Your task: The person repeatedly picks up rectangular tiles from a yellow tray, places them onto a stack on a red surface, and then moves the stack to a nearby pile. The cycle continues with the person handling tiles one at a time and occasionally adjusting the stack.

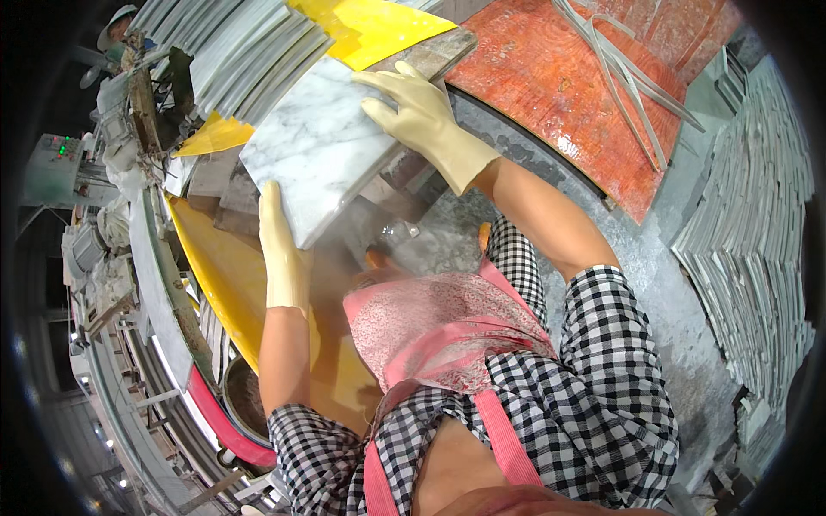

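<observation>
A white marble tile with grey veins (pixel 314 142) is between my two gloved hands, tilted. My left hand (pixel 282 245), in a cream rubber glove, grips its lower left edge, with the fingers laid along that side. My right hand (pixel 422 116), gloved the same way, holds the opposite edge; its thumb and fingers show at the rim, and the palm side is hidden. Beneath the tile are wooden boards (pixel 400 176). Close beyond it stands a row of stacked tiles (pixel 249 56), seen edge on.
Yellow sheeting (pixel 379 30) lies by the tile row. To the right is a reddish wooden board (pixel 559 95) with loose pale straps (pixel 624 77). Tall tile stacks (pixel 748 232) stand far right. Machinery with a conveyor (pixel 129 378) runs along the left. Another person (pixel 116 30) is at the upper left.
</observation>
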### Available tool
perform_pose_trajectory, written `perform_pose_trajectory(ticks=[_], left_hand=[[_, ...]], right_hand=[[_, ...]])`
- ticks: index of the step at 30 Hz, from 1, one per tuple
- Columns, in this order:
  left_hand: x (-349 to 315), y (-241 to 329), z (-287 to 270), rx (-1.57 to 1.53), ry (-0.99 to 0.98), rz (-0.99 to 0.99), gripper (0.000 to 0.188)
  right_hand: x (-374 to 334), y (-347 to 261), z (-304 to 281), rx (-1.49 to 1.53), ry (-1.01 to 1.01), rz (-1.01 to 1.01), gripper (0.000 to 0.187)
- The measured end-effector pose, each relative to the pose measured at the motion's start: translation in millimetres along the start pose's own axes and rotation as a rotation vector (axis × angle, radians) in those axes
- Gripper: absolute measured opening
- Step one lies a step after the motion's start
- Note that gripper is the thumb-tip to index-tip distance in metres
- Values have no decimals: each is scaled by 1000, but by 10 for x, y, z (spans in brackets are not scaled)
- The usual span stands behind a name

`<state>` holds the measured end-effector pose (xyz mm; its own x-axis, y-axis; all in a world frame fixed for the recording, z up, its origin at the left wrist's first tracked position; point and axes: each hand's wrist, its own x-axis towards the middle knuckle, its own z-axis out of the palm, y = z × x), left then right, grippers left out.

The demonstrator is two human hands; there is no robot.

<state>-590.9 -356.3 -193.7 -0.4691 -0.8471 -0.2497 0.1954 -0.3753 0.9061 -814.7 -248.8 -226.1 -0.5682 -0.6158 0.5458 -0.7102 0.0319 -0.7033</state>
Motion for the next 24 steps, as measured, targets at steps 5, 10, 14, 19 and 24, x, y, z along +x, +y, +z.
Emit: perform_pose_trajectory(ticks=[5, 10, 14, 19, 24], left_hand=[[-16, -47, -38, 60, 18, 31, 52], [96, -69, -94, 138, 6, 77, 52], [78, 200, -393, 279, -54, 151, 51], [-171, 861, -1696, 907, 128, 426, 44], [-125, 1283, -3653, 2095, 828, 334, 64]], right_hand=[[-48, 55, 36, 84, 107, -81, 39], [8, 138, 52, 60, 75, -102, 33], [61, 217, 73, 137, 103, -175, 30], [102, 312, 67, 110, 59, -192, 31], [208, 269, -163, 131, -266, -134, 36]])
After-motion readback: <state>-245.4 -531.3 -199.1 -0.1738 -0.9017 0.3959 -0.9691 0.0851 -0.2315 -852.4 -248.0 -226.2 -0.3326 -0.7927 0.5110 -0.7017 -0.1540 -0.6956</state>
